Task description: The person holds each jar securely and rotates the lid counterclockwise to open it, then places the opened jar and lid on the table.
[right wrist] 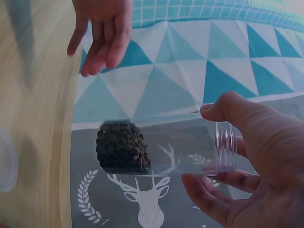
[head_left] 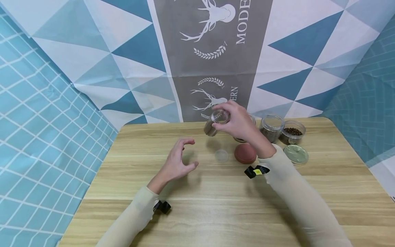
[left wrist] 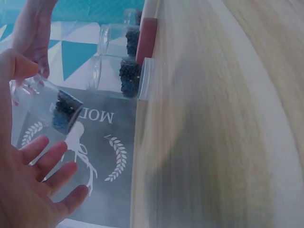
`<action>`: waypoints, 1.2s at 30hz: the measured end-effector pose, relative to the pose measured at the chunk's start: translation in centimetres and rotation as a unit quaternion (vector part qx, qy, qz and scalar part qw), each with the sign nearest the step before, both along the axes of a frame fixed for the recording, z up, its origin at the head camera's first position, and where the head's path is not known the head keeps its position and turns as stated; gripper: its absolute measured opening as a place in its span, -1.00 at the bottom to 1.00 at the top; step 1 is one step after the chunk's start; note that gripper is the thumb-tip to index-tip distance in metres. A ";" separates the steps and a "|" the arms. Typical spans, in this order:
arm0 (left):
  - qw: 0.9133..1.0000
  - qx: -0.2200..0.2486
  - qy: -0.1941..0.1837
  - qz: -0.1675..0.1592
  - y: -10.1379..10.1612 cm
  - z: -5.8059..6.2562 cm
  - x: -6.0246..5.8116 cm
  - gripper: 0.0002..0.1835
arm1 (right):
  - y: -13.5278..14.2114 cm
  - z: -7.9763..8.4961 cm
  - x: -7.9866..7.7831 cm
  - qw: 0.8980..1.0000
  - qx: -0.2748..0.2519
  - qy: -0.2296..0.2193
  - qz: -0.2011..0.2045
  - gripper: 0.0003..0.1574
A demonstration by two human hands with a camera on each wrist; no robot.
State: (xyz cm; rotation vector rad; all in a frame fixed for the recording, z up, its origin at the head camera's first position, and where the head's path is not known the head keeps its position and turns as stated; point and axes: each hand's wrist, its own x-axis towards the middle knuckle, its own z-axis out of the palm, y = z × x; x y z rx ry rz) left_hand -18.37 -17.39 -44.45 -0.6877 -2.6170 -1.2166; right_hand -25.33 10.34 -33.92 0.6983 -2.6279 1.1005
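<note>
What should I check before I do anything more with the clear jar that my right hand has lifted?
1. Grip: right hand holds the clear jar near its mouth: ok.
2. Jar lid: off, mouth open: not ok for tilting.
3. Contents: dark grains sit at the jar's bottom: ok.
4. Left hand: open, holds nothing: ok.
5. Small clear lid: lies on the table, unobstructed: ok.
6. Whether that lid fits: cannot tell.

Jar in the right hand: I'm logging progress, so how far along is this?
Done: the small clear jar is open, a clear lid lying loose on the table. In hand: the right hand holds it in the air, tilted, seeds at its base; the left hand hovers open. Left: three other jars stand uncapped, red lid and green lid beside them.
</note>
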 end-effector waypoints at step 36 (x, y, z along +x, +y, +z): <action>0.999 -0.043 0.022 -0.010 -2.9 -0.6 2.0 -0.42 | -2.9 -4.7 -4.2 0.993 0.070 -0.072 -0.069 -0.24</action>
